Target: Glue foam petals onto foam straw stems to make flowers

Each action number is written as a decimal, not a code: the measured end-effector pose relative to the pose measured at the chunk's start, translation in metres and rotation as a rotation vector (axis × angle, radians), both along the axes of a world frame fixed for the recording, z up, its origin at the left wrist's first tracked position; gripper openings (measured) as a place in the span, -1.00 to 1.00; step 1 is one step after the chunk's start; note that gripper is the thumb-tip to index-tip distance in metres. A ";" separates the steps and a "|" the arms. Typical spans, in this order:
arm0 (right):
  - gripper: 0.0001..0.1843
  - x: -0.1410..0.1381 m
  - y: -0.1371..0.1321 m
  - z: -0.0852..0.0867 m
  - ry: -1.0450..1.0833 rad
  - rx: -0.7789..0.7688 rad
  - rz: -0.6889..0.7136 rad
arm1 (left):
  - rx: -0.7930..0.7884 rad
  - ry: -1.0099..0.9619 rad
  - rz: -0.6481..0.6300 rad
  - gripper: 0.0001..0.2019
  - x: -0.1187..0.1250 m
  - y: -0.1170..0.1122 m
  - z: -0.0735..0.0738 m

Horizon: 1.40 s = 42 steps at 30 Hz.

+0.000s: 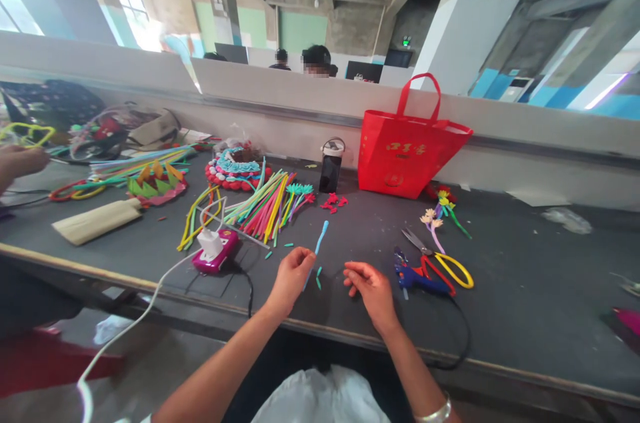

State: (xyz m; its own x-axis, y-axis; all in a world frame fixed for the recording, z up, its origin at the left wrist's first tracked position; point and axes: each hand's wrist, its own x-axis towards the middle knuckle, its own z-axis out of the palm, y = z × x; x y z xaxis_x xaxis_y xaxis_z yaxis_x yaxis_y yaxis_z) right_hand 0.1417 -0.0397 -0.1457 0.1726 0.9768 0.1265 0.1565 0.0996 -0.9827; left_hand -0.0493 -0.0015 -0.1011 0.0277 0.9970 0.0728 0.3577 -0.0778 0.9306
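Note:
My left hand (291, 280) pinches a light blue pipe cleaner (323, 235) that stands up from between thumb and finger, its lower end showing beneath them. My right hand (371, 291) hovers just to the right, fingers loosely curled and apart, with nothing visible in them. Short green pipe cleaner pieces (319, 278) lie between the hands. To the right of my right hand are a blue glue gun (425, 281) and scissors (425, 246) with red and yellow handles. Beyond my left hand spreads a bundle of coloured pipe cleaners (267, 210).
A red bag (407, 160) and a black bottle (330, 168) stand at the back. Small red pieces (334, 201) and pipe cleaner flowers (437, 218) lie nearer. A magenta power strip (216, 256) trails cables at left. A co-worker's hand (20, 166) holds a yellow shape.

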 end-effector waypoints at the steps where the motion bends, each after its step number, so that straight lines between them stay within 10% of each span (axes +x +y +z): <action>1: -0.66 -0.001 -0.001 0.000 0.025 -0.009 -0.004 | 0.028 0.043 0.011 -0.75 -0.002 0.004 -0.001; 16: -0.59 -0.002 -0.005 0.002 0.064 -0.024 -0.062 | 0.255 0.560 -0.091 -0.76 -0.062 0.040 0.005; 21: -0.62 -0.002 -0.004 0.001 0.033 -0.022 -0.039 | 0.314 0.911 -0.297 -0.72 -0.068 0.059 0.008; 29: -0.69 -0.001 -0.004 -0.002 -0.119 0.007 -0.010 | 0.261 0.966 -0.354 -0.75 -0.048 0.079 0.005; 42: -0.82 -0.040 0.007 0.022 -0.687 0.061 0.212 | 0.211 0.904 -0.138 -0.67 -0.101 0.043 0.004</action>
State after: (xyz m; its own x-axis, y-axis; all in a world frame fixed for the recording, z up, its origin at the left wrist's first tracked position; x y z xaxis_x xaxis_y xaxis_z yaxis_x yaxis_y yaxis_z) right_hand 0.1018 -0.0327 -0.1232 -0.1579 0.9682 0.1941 0.7082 0.2480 -0.6611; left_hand -0.1500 0.0414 -0.0966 0.2790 0.9493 0.1448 0.9131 -0.3090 0.2661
